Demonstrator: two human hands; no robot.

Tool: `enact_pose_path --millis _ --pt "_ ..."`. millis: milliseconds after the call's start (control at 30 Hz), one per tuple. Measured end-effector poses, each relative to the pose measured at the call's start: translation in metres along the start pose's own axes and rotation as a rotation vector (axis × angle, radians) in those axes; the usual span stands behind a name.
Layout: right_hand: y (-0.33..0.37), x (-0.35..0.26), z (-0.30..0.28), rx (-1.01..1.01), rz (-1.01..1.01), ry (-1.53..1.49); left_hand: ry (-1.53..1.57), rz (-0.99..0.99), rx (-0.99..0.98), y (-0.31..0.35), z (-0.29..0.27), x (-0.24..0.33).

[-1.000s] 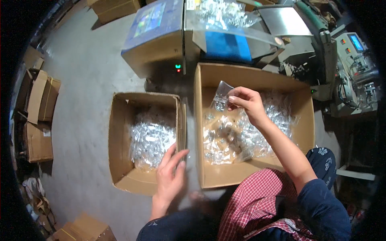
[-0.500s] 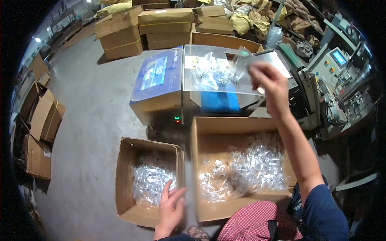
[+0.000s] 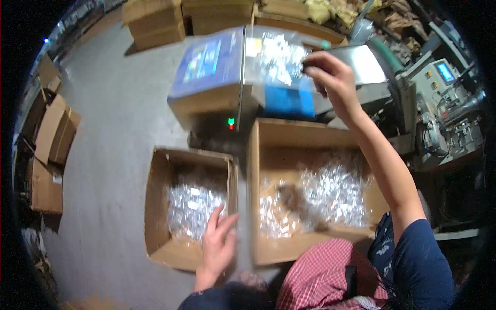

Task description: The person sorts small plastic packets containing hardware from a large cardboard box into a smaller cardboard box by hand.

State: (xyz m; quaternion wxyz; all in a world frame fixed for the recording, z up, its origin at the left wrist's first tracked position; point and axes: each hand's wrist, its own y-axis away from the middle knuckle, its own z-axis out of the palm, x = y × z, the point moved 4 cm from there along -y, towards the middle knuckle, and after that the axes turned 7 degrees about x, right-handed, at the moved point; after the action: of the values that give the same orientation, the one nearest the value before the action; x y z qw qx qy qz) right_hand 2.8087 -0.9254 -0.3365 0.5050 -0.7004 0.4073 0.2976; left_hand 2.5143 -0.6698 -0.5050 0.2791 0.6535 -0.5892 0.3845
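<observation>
My right hand (image 3: 333,77) is up at the right side of a clear plastic tray (image 3: 254,72), its fingers curled in a pinch. A small dark spot shows at the fingertips, too blurred to name. On the tray lies a pile of small clear packets (image 3: 281,58) with shiny contents. My left hand (image 3: 219,243) reaches over the near right corner of the smaller cardboard box (image 3: 157,206), fingers apart and holding nothing. Inside that box is a heap of shiny clear packets (image 3: 192,212), just beyond my left fingertips.
A larger cardboard box (image 3: 294,135) with more shiny packets (image 3: 333,199) stands right of the small one. Behind it is a machine with a blue screen panel (image 3: 204,64) and a blue pad (image 3: 289,101). Another machine (image 3: 439,113) stands at right; stacked cartons (image 3: 155,23) line the back.
My head view has tilted, so the scene sits higher in the picture. My right hand has shifted left toward the packets on the tray. My left hand stays by the small box.
</observation>
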Motion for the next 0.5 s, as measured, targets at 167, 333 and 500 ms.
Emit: enact_pose_path --millis 167,333,500 --pt "0.164 0.096 0.032 -0.581 -0.119 0.417 0.039 0.02 -0.073 -0.011 0.031 0.0" --pt "0.235 0.209 0.082 -0.785 0.462 0.699 0.061 0.003 -0.027 -0.013 0.02 0.017" --pt "0.256 0.216 0.102 -0.622 0.325 0.674 0.087 0.024 -0.023 -0.015 0.022 0.022"
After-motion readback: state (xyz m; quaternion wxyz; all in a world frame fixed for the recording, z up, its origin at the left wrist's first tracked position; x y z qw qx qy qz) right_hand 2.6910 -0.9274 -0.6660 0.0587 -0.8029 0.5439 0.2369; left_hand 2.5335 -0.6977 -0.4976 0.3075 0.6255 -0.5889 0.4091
